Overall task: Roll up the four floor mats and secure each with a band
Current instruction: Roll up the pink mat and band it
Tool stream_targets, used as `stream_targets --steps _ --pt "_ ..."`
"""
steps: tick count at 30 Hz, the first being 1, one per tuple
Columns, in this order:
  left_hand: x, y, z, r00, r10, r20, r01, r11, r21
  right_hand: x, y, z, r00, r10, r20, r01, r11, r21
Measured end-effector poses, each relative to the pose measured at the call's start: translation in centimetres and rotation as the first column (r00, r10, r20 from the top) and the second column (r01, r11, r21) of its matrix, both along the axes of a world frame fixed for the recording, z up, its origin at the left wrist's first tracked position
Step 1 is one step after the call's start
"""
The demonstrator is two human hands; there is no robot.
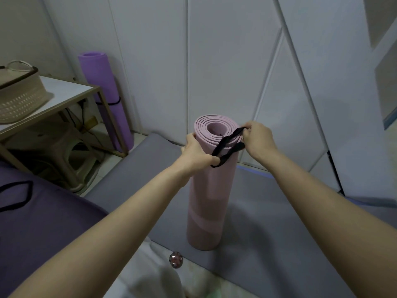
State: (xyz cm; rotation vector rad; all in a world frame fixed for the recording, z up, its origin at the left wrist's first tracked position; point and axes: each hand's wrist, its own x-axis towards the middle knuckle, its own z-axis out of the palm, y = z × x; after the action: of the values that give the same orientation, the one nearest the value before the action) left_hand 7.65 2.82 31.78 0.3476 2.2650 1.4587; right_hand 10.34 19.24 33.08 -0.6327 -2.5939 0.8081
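The pink mat (206, 201) is rolled tight and stands upright on a grey mat (268, 222) that lies flat on the floor, near its far edge by the wall. The left hand (196, 151) grips the roll just below its top, with one end of a black band (218, 146) caught at its thumb. The right hand (258, 139) pinches the other end at the roll's top rim, so the band is stretched across the near side of the top, not yet round the roll.

A purple mat (101, 82), rolled and tied with a dark band (111, 103), leans in the far corner beside the worktop (64, 91), which carries a basket (19, 97) at its left edge. A dark mat (43, 222) at the left has a loose band (28, 194) lying on it.
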Motion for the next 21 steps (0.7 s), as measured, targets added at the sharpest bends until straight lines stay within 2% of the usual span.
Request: stream_targets --steps 3,6,10,13,16,21 --pt "0.6 0.2 -0.5 0.99 -0.031 -0.141 0.02 0.997 -0.08 0.2 0.0 -0.1 1.0 -0.004 -0.002 0.004 1.0 0.007" --pt "0.3 0.2 -1.6 0.968 0.054 -0.246 -0.048 0.998 0.031 0.1 0.1 -0.4 0.999 -0.034 -0.029 0.035 0.999 0.033" --pt "-0.2 -0.1 -2.0 0.936 0.137 -0.325 -0.121 0.99 0.069 -0.1 -0.6 -0.8 0.992 -0.092 -0.086 0.082 0.99 -0.117" --pt "-0.3 -0.3 -1.7 0.932 0.195 -0.307 -0.161 0.978 0.132 0.2 -1.5 -0.9 0.989 -0.123 -0.087 0.11 0.984 -0.142" --pt "-1.0 -0.8 -2.1 0.92 0.284 -0.269 -0.245 0.955 0.17 -0.1 -1.8 -1.0 0.984 -0.15 -0.095 0.141 0.986 -0.095" --pt "-2.6 -1.0 -2.8 0.922 0.375 -0.097 -0.345 0.909 0.234 -0.7 -0.9 -1.2 0.971 -0.239 -0.009 0.235 0.961 -0.144"
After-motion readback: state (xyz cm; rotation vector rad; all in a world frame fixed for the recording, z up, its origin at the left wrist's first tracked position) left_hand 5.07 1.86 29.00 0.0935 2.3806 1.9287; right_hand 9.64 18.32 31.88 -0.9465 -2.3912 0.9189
